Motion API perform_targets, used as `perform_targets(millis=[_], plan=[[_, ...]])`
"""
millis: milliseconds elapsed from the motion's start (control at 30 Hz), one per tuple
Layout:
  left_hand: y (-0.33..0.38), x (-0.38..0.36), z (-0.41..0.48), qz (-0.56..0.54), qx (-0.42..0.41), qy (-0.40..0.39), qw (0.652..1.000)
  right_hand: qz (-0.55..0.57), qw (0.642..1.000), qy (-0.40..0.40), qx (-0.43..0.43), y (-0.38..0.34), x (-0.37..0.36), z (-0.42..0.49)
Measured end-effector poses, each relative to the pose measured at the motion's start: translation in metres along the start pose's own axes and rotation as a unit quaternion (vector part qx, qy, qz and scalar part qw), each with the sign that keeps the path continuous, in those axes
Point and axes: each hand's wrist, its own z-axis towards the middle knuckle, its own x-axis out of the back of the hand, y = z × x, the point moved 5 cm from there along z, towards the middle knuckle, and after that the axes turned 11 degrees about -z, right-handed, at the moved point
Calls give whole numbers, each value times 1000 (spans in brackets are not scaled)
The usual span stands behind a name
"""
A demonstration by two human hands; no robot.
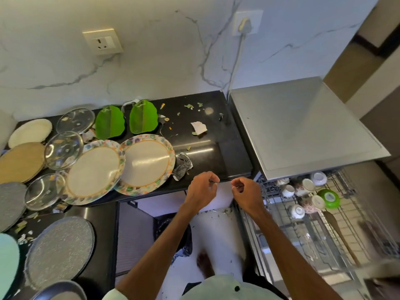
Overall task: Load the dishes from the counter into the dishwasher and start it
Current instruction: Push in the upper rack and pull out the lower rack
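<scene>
Hovering just off the front edge of the desk (216, 152) with the left hand (202, 188) and the right hand (245, 190), side by side, near each other but apart. Curling the fingers of both inward. Possibly pinching some small scrap in each, though too tiny to be telling, so claiming neither a grasp nor an empty fist. Not yet touching any dish.

Leaving on the desk two floral plates (147, 161), meeting at the rims near the front edge. Crowding to their left, glass lids (63, 150), two green leaf-shaped dishes (109, 122) and several plain and grey plates (60, 250). Having the dishwasher (303, 126) open to the right, its rack (268, 198) pulled out and already carrying cups (287, 190), a green bowl (329, 198) and a wooden spoon (337, 228).

Judging the loading as partly done, with the flat ware remaining.

Risking, from here:
- Dragging the neighbouring floral plate toward the edge when lifting one, owing to the touching rims.
- Carrying the crumpled foil scrap (183, 166), lying against the nearer plate's rim, into the machine and clogging it.
- Letting a glass lid slip, being smooth and leaning on other dishes.
- Knocking the cups when sliding a wide plate into a rack already filling up.
- Starting the wash with food bits and paper scattered among the dishes.
</scene>
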Motion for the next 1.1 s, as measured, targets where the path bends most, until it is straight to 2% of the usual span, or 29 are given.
perform_targets(millis=[367,700,933,1100], plan=[[59,-119,-22,-4,-24,-112,993,12,990,35,-133,142,34,-76],[120,-284,-74,63,1,-258,964,92,957,78,-265,291,86,-161],[115,-389,-102,124,41,-300,945,109,921,95,-363,405,95,-208],[66,-445,-111,173,122,-324,922,131,864,112,-473,475,70,-229]])
